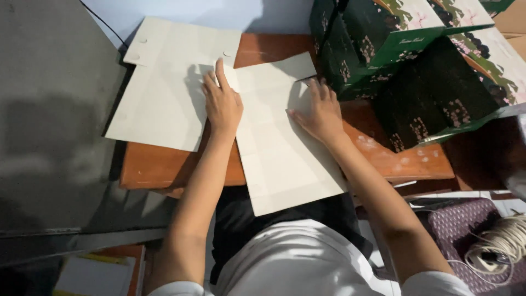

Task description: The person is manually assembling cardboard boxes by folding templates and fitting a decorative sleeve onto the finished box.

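Head view: both hands press flat, fingers spread, on pale cardboard sheets lying on a small wooden table point(164, 167). The left hand point(222, 104) rests open where the left sheet point(164, 93) meets the near sheet point(276, 148), forefinger stretched out; it pinches nothing. The right hand point(318, 112) lies open on the near sheet's right edge, beside a notch cut in it.

The left sheet's far corners hang past the table top, and its left edge overhangs the grey floor point(49, 126). The near sheet's lower end juts off the table's front edge over the person's lap. Its creases are faint and hard to follow. The stacked dark green boxes point(416, 66) are cut off by the frame at top and right and crowd the table's right end just beyond the right hand. A coil of pale cord point(501, 244) lies at the lower right, partly cut off.
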